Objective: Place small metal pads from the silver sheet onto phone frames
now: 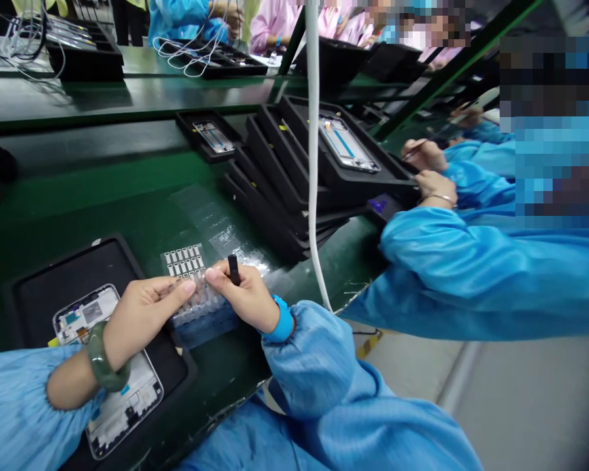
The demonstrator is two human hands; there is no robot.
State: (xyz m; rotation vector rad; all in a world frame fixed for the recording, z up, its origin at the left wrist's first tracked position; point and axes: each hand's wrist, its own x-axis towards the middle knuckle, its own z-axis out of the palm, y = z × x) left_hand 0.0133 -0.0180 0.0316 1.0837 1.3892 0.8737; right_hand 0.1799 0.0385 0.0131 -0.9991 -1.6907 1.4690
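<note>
My left hand point(144, 314), with a green bangle on the wrist, is closed in a pinch of thumb and forefinger over a clear sheet of small pale parts point(184, 256). What is between those fingertips is too small to make out. Almost touching it from the right, my right hand point(245, 294) is also closed, and a short black-ended tool point(233, 269) sticks up from its grip. Under the sheet lies a stack of clear plastic sheets point(209, 327). Beneath my left forearm, a silver phone frame point(127, 405) rests in a black foam tray point(122, 261), partly hidden.
Black trays point(275, 163) are piled unevenly beyond my hands, the top one holding a phone frame point(348, 145). A smaller tray point(186, 124) stands left of them. A white cable point(313, 163) hangs in front. At right, a co-worker's blue sleeves point(471, 261) reach over the green bench point(78, 190).
</note>
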